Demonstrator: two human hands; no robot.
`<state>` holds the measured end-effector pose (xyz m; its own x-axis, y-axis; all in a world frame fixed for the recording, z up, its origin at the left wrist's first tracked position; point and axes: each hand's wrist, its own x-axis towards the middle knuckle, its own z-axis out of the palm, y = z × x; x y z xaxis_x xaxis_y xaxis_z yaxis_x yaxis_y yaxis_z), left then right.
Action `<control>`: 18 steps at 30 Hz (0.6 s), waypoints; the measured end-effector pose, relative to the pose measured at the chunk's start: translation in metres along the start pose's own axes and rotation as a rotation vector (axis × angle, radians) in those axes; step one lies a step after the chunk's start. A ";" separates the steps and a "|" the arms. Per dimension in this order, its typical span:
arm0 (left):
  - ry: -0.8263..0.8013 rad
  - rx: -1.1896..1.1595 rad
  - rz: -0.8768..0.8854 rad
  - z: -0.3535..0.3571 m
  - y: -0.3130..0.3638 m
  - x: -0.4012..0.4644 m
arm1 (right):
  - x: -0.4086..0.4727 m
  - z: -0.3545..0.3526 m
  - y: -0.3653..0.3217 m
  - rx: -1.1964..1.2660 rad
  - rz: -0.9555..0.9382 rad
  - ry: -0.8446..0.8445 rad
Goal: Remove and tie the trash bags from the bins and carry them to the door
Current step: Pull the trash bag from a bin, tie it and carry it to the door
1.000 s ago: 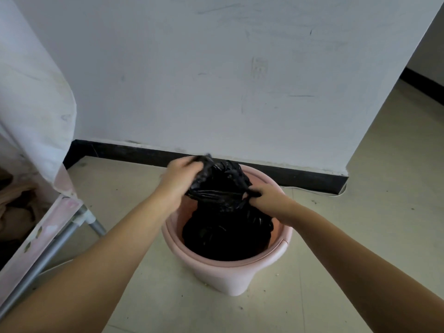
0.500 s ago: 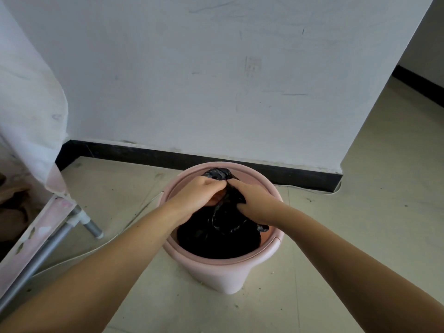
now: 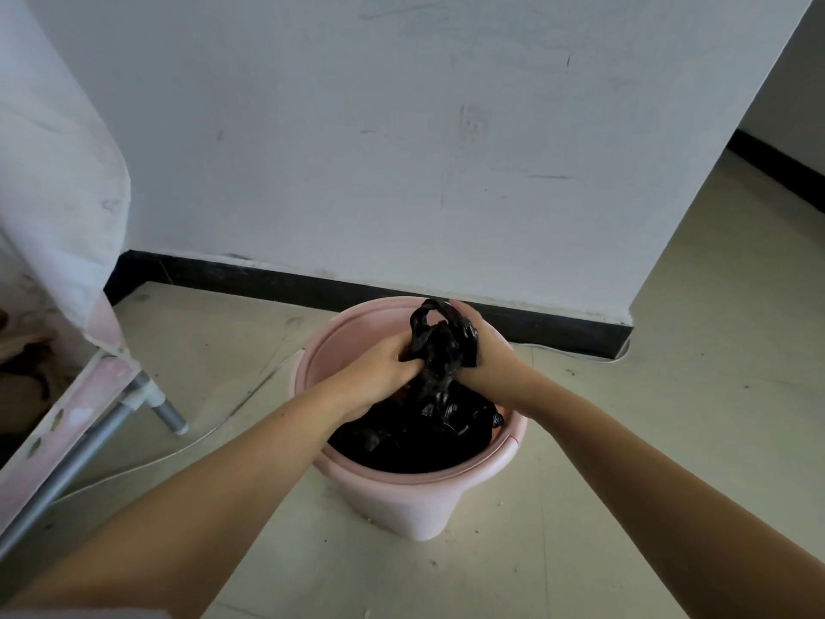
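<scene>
A round pink bin [image 3: 393, 498] stands on the floor close to the wall. Inside it sits a black trash bag [image 3: 428, 433], its top gathered into a bunch that rises above the rim. My left hand [image 3: 379, 370] grips the bunched neck from the left. My right hand [image 3: 489, 350] grips it from the right, with a loop of black plastic sticking up beside the fingers. The lower part of the bag fills the bin.
A white wall with a black skirting [image 3: 312, 288] runs just behind the bin. A cloth-covered frame with metal legs [image 3: 134, 404] stands at the left. A thin white cable [image 3: 187, 449] lies on the floor. The floor continues past the wall corner at the right.
Both hands have stayed together on the bag's neck and now hold it bunched higher, with a loop of plastic showing above them. A second ago the hands were apart.
</scene>
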<state>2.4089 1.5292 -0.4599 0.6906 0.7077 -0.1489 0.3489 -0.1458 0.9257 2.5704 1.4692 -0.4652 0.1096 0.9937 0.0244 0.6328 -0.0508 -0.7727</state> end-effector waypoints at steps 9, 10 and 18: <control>0.085 0.172 -0.003 -0.024 -0.006 -0.005 | 0.004 0.013 -0.020 -0.297 0.079 -0.264; 0.191 0.342 0.033 -0.036 -0.009 -0.001 | 0.006 0.010 -0.021 -0.254 0.105 -0.208; 0.063 -0.521 -0.750 -0.090 -0.074 -0.042 | 0.010 -0.014 -0.045 1.017 0.314 0.244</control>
<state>2.2967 1.5728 -0.4908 0.3576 0.5296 -0.7692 0.3514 0.6868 0.6362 2.5535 1.4798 -0.4210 0.3761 0.8983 -0.2271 -0.3672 -0.0805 -0.9266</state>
